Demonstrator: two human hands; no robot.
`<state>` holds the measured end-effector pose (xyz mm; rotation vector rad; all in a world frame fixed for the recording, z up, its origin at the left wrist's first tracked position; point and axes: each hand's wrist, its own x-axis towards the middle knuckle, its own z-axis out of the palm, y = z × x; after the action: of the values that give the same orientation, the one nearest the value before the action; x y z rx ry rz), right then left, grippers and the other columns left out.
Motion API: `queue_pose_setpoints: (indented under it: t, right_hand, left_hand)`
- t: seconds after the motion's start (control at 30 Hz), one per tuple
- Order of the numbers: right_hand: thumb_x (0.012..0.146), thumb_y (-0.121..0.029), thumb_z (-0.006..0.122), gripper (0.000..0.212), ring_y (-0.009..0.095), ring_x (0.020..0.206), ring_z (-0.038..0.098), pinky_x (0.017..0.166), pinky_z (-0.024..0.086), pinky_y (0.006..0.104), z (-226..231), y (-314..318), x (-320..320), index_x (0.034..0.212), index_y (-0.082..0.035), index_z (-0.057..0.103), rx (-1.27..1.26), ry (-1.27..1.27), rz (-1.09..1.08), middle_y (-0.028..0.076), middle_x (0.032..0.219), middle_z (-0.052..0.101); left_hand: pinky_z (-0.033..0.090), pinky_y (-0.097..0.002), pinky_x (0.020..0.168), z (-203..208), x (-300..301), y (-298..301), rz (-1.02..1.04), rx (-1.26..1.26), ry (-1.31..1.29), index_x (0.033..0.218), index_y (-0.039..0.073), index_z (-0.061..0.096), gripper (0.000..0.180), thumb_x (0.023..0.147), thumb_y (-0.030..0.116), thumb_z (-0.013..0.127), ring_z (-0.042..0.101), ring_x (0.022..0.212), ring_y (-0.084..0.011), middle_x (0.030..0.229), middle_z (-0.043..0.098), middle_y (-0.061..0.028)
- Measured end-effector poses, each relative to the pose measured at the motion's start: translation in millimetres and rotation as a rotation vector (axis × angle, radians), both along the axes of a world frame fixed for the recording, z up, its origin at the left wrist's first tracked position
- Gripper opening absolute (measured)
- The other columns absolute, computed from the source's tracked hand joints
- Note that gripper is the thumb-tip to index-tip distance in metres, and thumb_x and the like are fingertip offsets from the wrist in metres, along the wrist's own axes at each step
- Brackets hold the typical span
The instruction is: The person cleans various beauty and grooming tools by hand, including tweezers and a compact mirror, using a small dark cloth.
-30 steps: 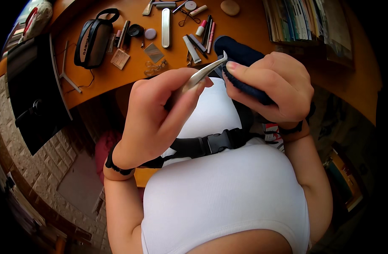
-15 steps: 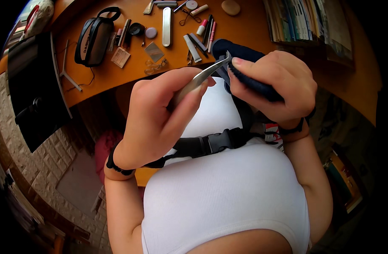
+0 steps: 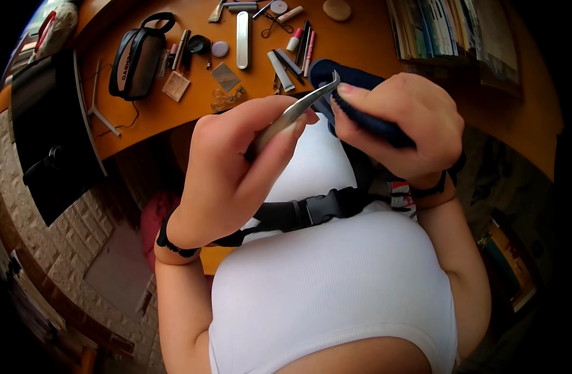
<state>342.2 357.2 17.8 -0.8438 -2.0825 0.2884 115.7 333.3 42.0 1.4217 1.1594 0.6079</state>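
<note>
My left hand (image 3: 227,165) is closed on silver tweezers (image 3: 303,106), thumb and forefinger pinching their shaft. The tweezers' bent tips point away from me, just beside my right thumb, over the rim of a dark blue fabric item (image 3: 354,76). Whether the tips touch it, I cannot tell. My right hand (image 3: 417,121) wraps round this soft, elongated item, which looks like a pouch or case; its exact kind is unclear. My palm and fingers hide much of it. Both hands are raised above my lap, in front of the desk's near edge.
The brown desk (image 3: 192,115) carries a makeup bag (image 3: 136,65), a long silver case (image 3: 243,40), a white tube (image 3: 280,71), a beige sponge (image 3: 337,10) and several cosmetics. Stacked papers and folders (image 3: 439,28) stand far right. A dark monitor (image 3: 55,134) is at left.
The tweezers' curved tips have risen slightly and turned upward beside the right thumb. Both hands keep their grips. The desk items sit a little further left in view.
</note>
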Motion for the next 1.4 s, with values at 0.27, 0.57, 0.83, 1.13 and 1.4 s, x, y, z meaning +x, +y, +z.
queue_pose_setpoints:
  t: [0.27, 0.57, 0.83, 1.13, 1.4]
  right_hand:
    - [0.067, -0.012, 0.084, 0.028, 0.020, 0.056, 0.060, 0.049, 0.044, 0.0293, 1.5, -1.6, 2.3, 0.091, -0.005, 0.072, -0.023, -0.022, -0.012, 0.005, 0.066, 0.059]
    - [0.065, -0.013, 0.085, 0.029, 0.020, 0.055, 0.059, 0.048, 0.044, 0.0292, -2.7, -6.9, 0.2, 0.090, -0.004, 0.072, -0.011, -0.021, 0.037, 0.005, 0.066, 0.059]
    - [0.065, -0.002, 0.083, 0.027, 0.021, 0.056, 0.063, 0.052, 0.049, 0.0272, 4.5, -5.0, 18.6, 0.090, -0.004, 0.074, -0.129, 0.069, 0.005, 0.007, 0.066, 0.064]
    - [0.068, 0.007, 0.079, 0.025, 0.016, 0.063, 0.063, 0.056, 0.048, 0.0247, 7.9, 2.9, 26.6, 0.092, 0.002, 0.073, -0.207, 0.060, 0.047, 0.010, 0.077, 0.069]
    - [0.067, 0.000, 0.080, 0.029, 0.016, 0.065, 0.059, 0.054, 0.044, 0.0248, 6.4, 9.9, 23.9, 0.096, 0.001, 0.073, -0.170, -0.016, 0.152, 0.008, 0.080, 0.065]
  left_hand:
    - [0.033, -0.0213, 0.051, -9.8, 4.9, 0.1, 0.056, 0.018, -0.154, 0.106, -0.004, 0.068, 0.016, 0.091, 0.000, 0.061, 0.041, 0.056, -0.0046, 0.065, 0.051, 0.0004]
    - [0.033, -0.0216, 0.051, -12.3, 8.8, -0.6, 0.045, 0.001, -0.141, 0.107, -0.006, 0.066, 0.016, 0.093, 0.002, 0.062, 0.041, 0.058, -0.0038, 0.066, 0.052, -0.0002]
    - [0.022, -0.0209, 0.050, -4.2, 8.6, 4.5, 0.028, -0.240, -0.255, 0.101, -0.007, 0.069, 0.018, 0.098, 0.006, 0.057, 0.031, 0.056, -0.0007, 0.065, 0.047, 0.0073]
    - [0.023, -0.0216, 0.052, 2.7, 3.5, 7.5, -0.026, -0.338, -0.259, 0.101, -0.005, 0.071, 0.017, 0.098, 0.006, 0.058, 0.033, 0.061, -0.0015, 0.068, 0.048, 0.0057]
    - [0.025, -0.0212, 0.052, 3.4, 3.5, 5.4, 0.010, -0.313, -0.280, 0.103, -0.005, 0.070, 0.016, 0.097, 0.005, 0.059, 0.034, 0.060, -0.0016, 0.068, 0.048, 0.0055]
